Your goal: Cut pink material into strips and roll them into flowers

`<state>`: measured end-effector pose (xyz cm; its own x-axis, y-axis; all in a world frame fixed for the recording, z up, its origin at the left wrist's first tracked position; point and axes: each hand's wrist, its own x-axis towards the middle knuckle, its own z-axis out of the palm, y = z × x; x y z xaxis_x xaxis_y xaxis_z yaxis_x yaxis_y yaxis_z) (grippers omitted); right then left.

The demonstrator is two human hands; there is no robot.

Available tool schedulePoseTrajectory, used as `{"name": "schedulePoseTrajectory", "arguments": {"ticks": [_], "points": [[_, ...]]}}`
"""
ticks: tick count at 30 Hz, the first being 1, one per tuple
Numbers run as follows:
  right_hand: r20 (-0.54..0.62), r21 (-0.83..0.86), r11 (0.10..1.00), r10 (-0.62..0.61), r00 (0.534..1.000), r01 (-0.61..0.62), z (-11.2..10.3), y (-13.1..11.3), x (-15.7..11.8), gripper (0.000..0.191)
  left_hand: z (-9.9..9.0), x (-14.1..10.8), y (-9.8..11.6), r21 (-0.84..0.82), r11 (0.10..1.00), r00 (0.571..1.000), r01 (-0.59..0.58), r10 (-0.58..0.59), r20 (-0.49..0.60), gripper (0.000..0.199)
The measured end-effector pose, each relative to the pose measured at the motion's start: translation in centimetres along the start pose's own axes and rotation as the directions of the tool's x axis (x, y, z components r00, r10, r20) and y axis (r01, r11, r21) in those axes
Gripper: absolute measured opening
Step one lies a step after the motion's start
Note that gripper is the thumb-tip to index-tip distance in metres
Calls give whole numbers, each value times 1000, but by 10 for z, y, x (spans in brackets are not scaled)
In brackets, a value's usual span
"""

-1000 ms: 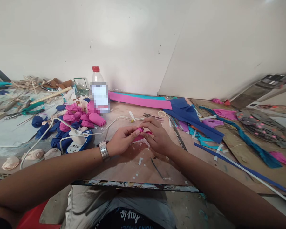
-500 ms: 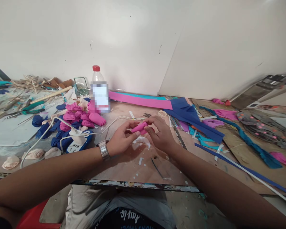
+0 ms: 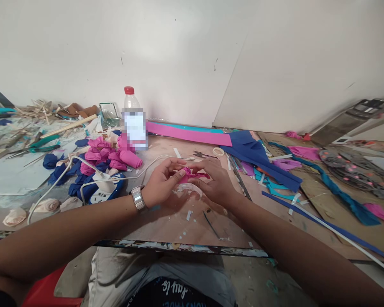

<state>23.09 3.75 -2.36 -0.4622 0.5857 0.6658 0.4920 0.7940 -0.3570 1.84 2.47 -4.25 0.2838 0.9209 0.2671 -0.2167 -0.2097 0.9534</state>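
Between my two hands is a pink crepe paper rose, its rolled end toward the left and a loose strip trailing right. My left hand, with a metal watch on its wrist, pinches the rolled end between thumb and fingers. The fingers of my right hand close around the loose strip; part of the paper is hidden behind them. Just below the rose, a crumpled clear plastic piece lies on the wooden table.
Pink and blue paper roses are heaped left, beside a power strip with a white cable. A red-capped bottle stands behind. Scissors and a tape roll lie beyond my hands. Blue paper spreads right.
The pink paper has turned from a smooth roll lying across my fingers to a rose end facing up, with the strip drawn out to the right. My hands have shifted slightly.
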Motion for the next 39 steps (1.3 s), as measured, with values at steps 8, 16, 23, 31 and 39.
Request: {"name": "schedulePoseTrajectory", "arguments": {"ticks": [8, 16, 23, 31, 39], "points": [[-26, 2, 1000, -10, 1000, 10, 0, -2, 1, 20, 0, 1, 1, 28, 998, 999, -48, 48, -6, 43], [-26, 11, 1000, -20, 999, 20, 0, -2, 0, 19, 1, 0, 4, 86, 995, 998, -58, 56, 23, 38], [-27, -1, 1000, -21, 999, 21, -1, -3, 1, 20, 0, 1, 2, 16, 999, 999, -34, 34, 5, 40], [-55, 6, 1000, -21, 998, 21, 0, -3, 1, 19, 0, 1, 2, -1, 998, 996, -62, 61, 65, 34], [-55, 0, 1000, -2, 999, 2, 1, -2, 1, 27, 0, -2, 2, 76, 997, 996, 0, -6, 88, 41]]}}
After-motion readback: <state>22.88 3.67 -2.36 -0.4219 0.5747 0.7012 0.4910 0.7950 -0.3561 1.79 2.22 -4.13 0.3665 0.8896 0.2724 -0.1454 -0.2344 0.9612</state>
